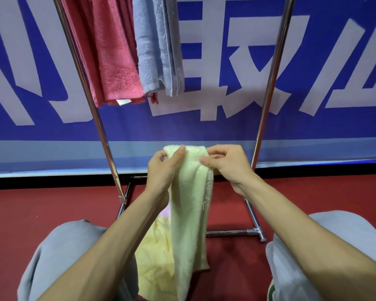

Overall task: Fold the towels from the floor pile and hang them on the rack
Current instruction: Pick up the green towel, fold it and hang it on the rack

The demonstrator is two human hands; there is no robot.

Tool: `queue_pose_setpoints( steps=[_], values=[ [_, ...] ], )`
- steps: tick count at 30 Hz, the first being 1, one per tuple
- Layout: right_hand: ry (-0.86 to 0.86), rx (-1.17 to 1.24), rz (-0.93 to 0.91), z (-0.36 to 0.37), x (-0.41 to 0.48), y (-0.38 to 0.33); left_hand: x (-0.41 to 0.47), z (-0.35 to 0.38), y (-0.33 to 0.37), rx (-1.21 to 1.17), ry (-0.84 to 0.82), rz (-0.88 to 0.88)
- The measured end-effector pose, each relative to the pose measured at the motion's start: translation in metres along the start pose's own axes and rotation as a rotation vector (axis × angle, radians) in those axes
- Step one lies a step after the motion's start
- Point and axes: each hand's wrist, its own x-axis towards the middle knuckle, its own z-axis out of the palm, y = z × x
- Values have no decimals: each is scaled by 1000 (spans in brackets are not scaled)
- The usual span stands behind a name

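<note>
Left grip (163,168) and right grip (224,164) both pinch the top of a yellow towel (191,213), half folded, hanging between them; above them red (115,61) and blue (156,46) towels already hang on the rack (100,127), and below a pile (154,246) waits on the floor.

At the centre of my view, the left hand (163,168) and right hand (226,164) pinch the top edge of the held towel (191,203) side by side, and it hangs down between the left knee (59,257) at lower left and the right knee (334,235) at lower right. Behind it at bottom centre, the towel pile (154,257) lies on the floor (52,209) before the rack (267,101), whose uprights rise either side of the hands. At upper left, I see the left hung towel (115,61) touching the right hung towel (156,44), and the banner (313,131) stands behind the rack.
</note>
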Motion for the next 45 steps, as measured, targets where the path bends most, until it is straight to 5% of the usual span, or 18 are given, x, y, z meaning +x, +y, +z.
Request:
queue_pose_setpoints(
  steps=[7, 15, 23, 32, 37, 45],
  values=[
    [53, 210, 81, -15, 9, -3, -5, -3, -14, 103, -446, -159],
    [100, 432, 145, -29, 11, -3, -7, 4, -11, 162, -275, 115],
    [-214, 214, 228, -10, 3, 17, -3, 3, -4, 126, -84, 147],
    [-96, -2, -94, 6, 1, 15, -3, -7, -2, 106, 33, 109],
    [-31, 40, -126, 3, 5, 10, -8, -12, -4, -4, -107, -35],
    [-42, 301, -77, -11, 9, -1, -14, -4, -24, 132, -382, -87]
  ],
)
